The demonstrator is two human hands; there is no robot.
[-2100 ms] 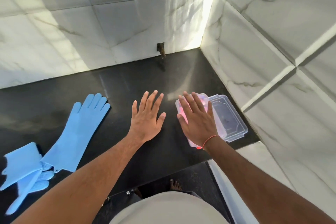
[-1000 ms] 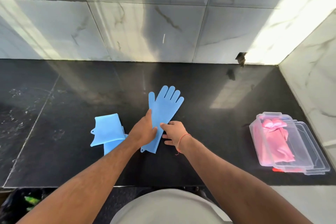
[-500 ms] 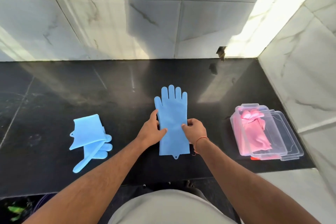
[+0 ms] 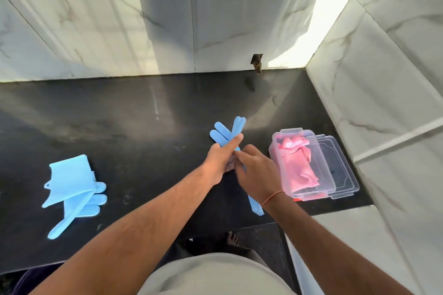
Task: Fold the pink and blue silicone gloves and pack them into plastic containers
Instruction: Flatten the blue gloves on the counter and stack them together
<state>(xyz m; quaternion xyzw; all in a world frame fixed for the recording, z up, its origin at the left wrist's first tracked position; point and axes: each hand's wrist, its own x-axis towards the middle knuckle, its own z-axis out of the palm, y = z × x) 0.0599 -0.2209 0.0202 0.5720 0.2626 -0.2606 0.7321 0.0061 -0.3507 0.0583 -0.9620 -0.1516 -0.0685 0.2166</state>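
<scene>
A blue silicone glove (image 4: 226,133) is folded lengthwise into a narrow strip at the middle of the black counter (image 4: 143,127). Its fingers point away from me and its cuff end shows below my right wrist. My left hand (image 4: 221,159) grips the glove around its middle. My right hand (image 4: 257,175) pinches it just beside the left hand. A second blue glove (image 4: 72,187) lies folded at the left. The pink gloves (image 4: 299,167) lie inside a clear plastic container (image 4: 279,151) at the right.
Clear lids or a second container (image 4: 340,170) sit under and beside the pink one, close to the right marble wall (image 4: 383,103). The back wall (image 4: 167,19) borders the counter. The counter's front edge runs just below my forearms.
The blue glove lay flat and spread between my hands; now it is folded lengthwise into a narrow strip and both hands hold it at its middle.
</scene>
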